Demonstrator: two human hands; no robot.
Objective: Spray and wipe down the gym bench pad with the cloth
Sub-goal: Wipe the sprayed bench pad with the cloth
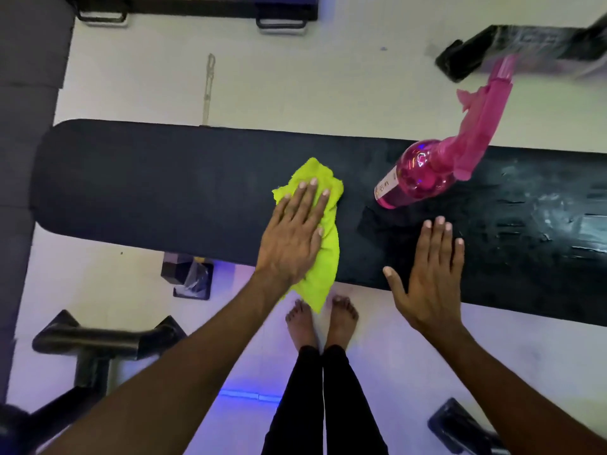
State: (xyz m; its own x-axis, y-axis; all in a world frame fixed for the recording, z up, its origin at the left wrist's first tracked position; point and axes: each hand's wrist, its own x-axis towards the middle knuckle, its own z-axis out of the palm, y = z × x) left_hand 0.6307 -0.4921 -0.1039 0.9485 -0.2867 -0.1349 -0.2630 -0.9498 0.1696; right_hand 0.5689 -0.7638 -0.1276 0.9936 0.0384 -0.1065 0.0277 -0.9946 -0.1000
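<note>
A long black gym bench pad (164,192) runs left to right across the view. My left hand (292,231) lies flat on a lime-green cloth (323,257), pressing it onto the pad near its front edge; a corner of the cloth hangs over that edge. A pink spray bottle (414,175) stands on the pad to the right of the cloth, its pink trigger head (483,119) reaching toward the back right. My right hand (430,277) rests with fingers spread on the pad below the bottle, holding nothing. The pad's right part shows wet streaks (558,218).
My bare feet (322,320) stand on the pale floor just in front of the bench. Black bench legs (95,339) lie at the lower left, a small dark object (189,274) under the pad's edge, and dark gym equipment (525,47) at the upper right and top.
</note>
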